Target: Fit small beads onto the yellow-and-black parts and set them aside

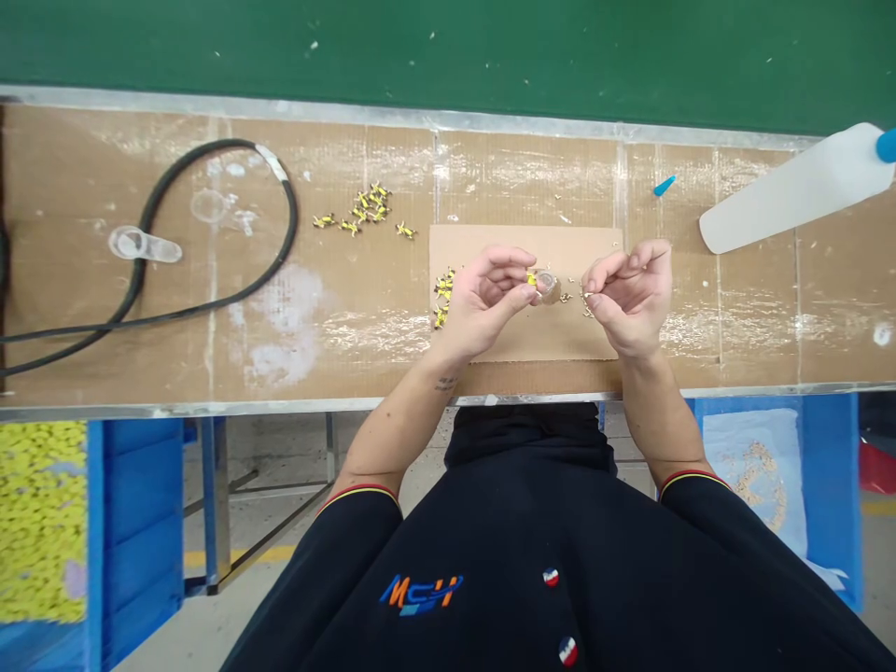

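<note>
Pinching: left hand (488,297), small bright yellow piece (531,278) | right hand (636,301), tiny pale piece (588,295)

One yellow piece (532,277) is held in the left hand (490,289), one tiny pale piece (588,295) in the right hand (635,294). Between them, one round object (550,285) is noted. Two yellow-and-black clusters (378,204) and one black cable (293,219) are recorded left of the hands; one white bottle (791,191) and one blue tip (665,186), rightward.
</note>
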